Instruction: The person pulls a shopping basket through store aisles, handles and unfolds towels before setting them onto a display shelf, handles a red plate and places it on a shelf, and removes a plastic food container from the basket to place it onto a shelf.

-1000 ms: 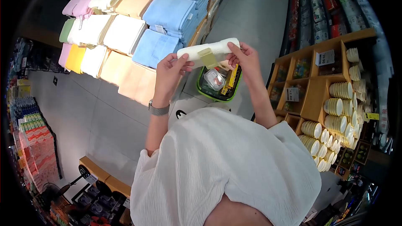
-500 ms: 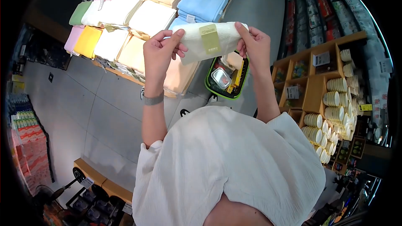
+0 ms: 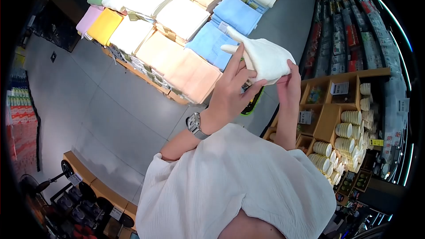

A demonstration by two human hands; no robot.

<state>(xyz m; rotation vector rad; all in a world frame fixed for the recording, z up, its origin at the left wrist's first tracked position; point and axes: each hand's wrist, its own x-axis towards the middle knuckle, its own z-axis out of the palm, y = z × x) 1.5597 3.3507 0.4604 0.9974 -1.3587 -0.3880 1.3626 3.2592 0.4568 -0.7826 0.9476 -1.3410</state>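
Observation:
A white towel (image 3: 269, 60), partly unfolded with its left end spread into flaps, is held up between both hands. My left hand (image 3: 230, 89), with a watch on the wrist, has its fingers against the towel's left side and lower edge. At the towel's right corner, my right hand (image 3: 290, 84) pinches the cloth. The towel's label is not visible. Behind the hands, a black and green basket (image 3: 253, 102) is mostly hidden. Blue towels (image 3: 208, 44) lie folded on the display just beyond the left hand.
Stacks of peach towels (image 3: 192, 74), white towels (image 3: 183, 17) and a yellow towel (image 3: 105, 26) cover the display. On the right, a wooden shelf (image 3: 327, 119) bears stacked paper cups (image 3: 344, 144). Pans (image 3: 67, 168) hang at the lower left.
The towel has turned from a flat, labelled face to a looser, bunched shape. Both hands have moved right and lower, the left one further across. The view has shifted, and the basket is now more covered.

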